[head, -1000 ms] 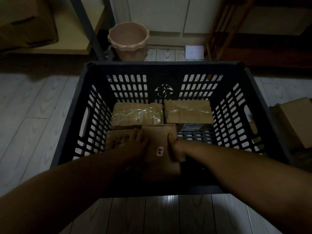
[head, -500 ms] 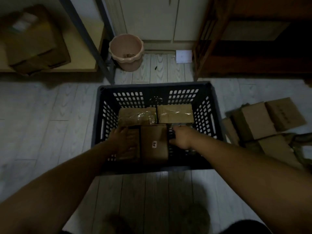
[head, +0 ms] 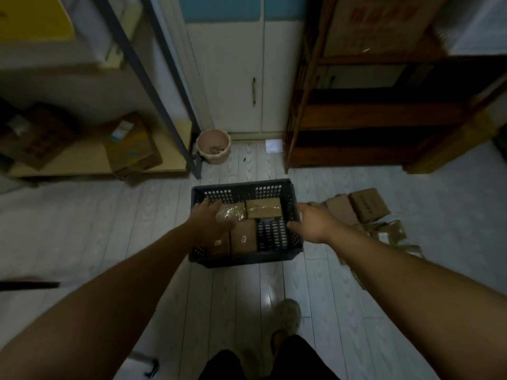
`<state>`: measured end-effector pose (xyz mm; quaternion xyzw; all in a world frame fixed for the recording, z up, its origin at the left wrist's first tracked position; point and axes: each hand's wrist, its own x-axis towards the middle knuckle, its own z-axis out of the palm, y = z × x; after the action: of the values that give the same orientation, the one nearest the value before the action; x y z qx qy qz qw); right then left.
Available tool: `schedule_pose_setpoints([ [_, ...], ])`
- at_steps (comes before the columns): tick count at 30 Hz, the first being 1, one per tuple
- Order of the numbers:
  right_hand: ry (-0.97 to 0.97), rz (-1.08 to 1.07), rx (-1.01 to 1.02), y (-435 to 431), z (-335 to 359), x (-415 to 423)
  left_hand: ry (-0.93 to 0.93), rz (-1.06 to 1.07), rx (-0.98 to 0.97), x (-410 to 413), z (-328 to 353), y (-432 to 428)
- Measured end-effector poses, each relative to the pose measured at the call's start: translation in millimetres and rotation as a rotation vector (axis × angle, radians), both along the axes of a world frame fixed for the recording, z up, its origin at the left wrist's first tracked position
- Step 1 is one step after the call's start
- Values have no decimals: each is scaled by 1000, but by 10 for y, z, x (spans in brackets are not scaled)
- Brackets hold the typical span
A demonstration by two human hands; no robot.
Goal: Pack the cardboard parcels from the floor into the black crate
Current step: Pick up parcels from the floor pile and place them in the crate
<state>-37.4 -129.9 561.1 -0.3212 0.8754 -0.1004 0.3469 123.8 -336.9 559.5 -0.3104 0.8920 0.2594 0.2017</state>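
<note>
The black slotted crate (head: 244,260) stands on the pale plank floor ahead of me. Inside lie several cardboard parcels: a taped one at the back right (head: 264,207), a plastic-wrapped one at the back left (head: 231,213), and two with small white labels at the front (head: 243,239). My left hand (head: 210,218) hovers open above the crate's left side, holding nothing. My right hand (head: 311,222) is open over the crate's right rim, empty. More cardboard parcels (head: 365,207) lie in a loose heap on the floor to the crate's right.
A pink bucket (head: 213,146) stands behind the crate by a grey shelf post (head: 175,133). A dark wooden shelf unit (head: 356,124) is at the back right, and a low shelf with boxes (head: 131,149) at the left. My shoe (head: 286,316) is below the crate.
The camera has risen well away from the crate. Both hands have let go of the labelled parcel, which now lies in the crate's front. The right hand has moved right, toward the floor heap.
</note>
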Motion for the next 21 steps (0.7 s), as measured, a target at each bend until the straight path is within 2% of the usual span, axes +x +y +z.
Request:
schedule_pose_setpoints([
  [8,266,-250,55,1342,988,255,128,-178,51,-260,952,844],
  [13,314,-464,43,2325,1454,293,239,-306,54,-517,1381,1585],
  [21,334,-588,22,3895,1686,-91,281,-402,71,-1288,1534,3058],
])
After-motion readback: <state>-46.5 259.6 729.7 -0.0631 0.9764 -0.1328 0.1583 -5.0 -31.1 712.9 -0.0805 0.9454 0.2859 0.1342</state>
